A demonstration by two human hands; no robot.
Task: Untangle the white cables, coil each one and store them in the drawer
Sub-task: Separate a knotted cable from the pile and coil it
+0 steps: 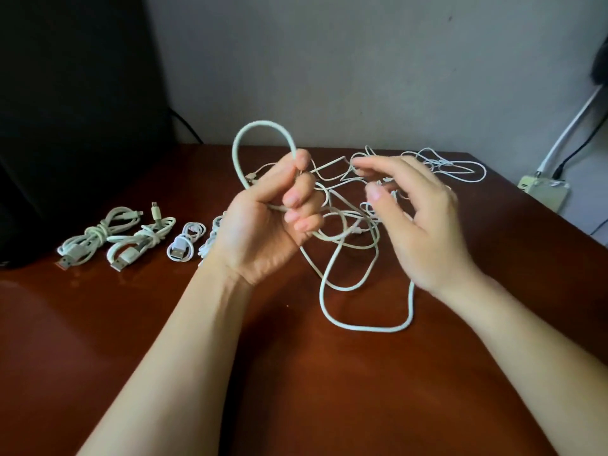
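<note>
The left grip (263, 225) is clenched round a thick white cable (235, 149), palm turned toward the camera, with the fingers curled over the strand and the thumb pressed against it at the top of the fist. Above this grip the cable rises in a tall, narrow loop and comes back down into the fist. Below and to the right of it, the same thick cable hangs in wide slack loops that lie on the reddish-brown bench (131, 357).

The right grip (424, 225) is released: its fingers are loosely bent and spread, a little blurred, raised just beside the left grip at the same height. Whether its fingertips touch any strand cannot be told.

Between the two grips and beyond them lies the tangle of thin white cables (335, 179), spreading on the bench past the right grip toward the far edge.

To the left of the left grip, four coiled cable bundles (141, 238) lie in a row on the bench, the nearest one partly hidden behind the wrist. Well beyond the right grip, a power strip (543, 189) sits off the bench's far corner.
</note>
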